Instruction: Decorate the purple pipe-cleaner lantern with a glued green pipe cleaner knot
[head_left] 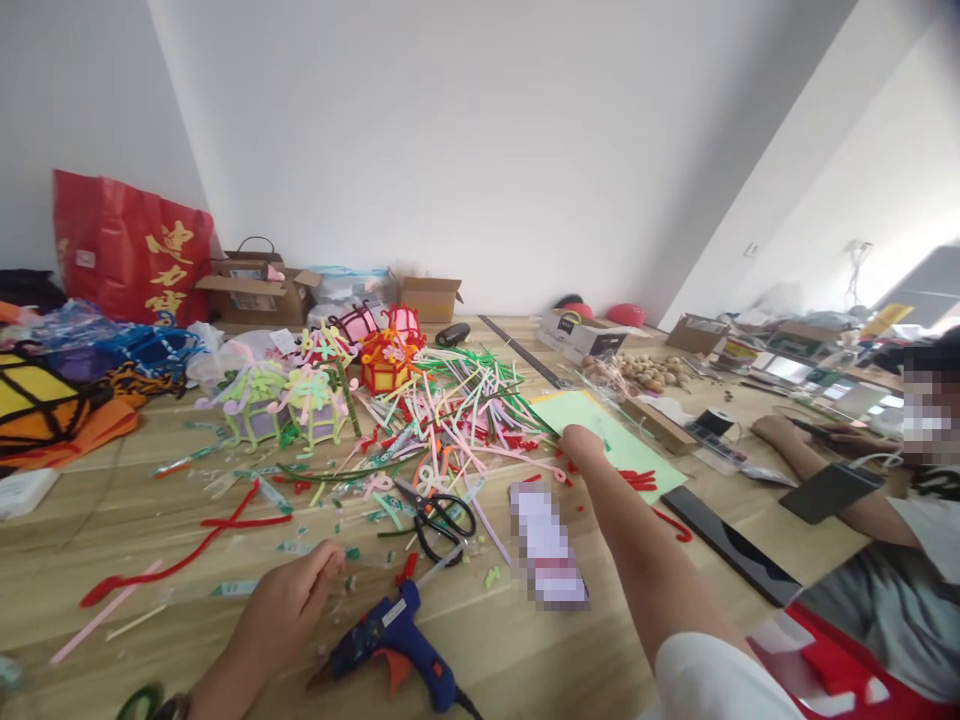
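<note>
My left hand [289, 592] is just above the table at lower left, its fingers curled together; what they hold, if anything, is hidden. Beside it lies a blue glue gun [390, 630], and scissors with black handles [441, 518] rest farther off. My right arm stretches forward, and my right hand [582, 443] is at the near left part of a light green sheet [607, 430], its fingers hidden from me. Left of that hand spreads a heap of coloured pipe cleaners [472, 410]. Red pipe-cleaner pieces [636, 480] lie on the sheet. Long red pipe cleaners [187, 555] lie at left.
A phone [547, 550] lies between my arms. Pipe-cleaner lanterns [319, 410] stand behind the scraps. A red bag [131, 245] and cardboard boxes [259, 295] line the wall. At right sits another person with an arm [806, 455] on the table, near a black strip [731, 545].
</note>
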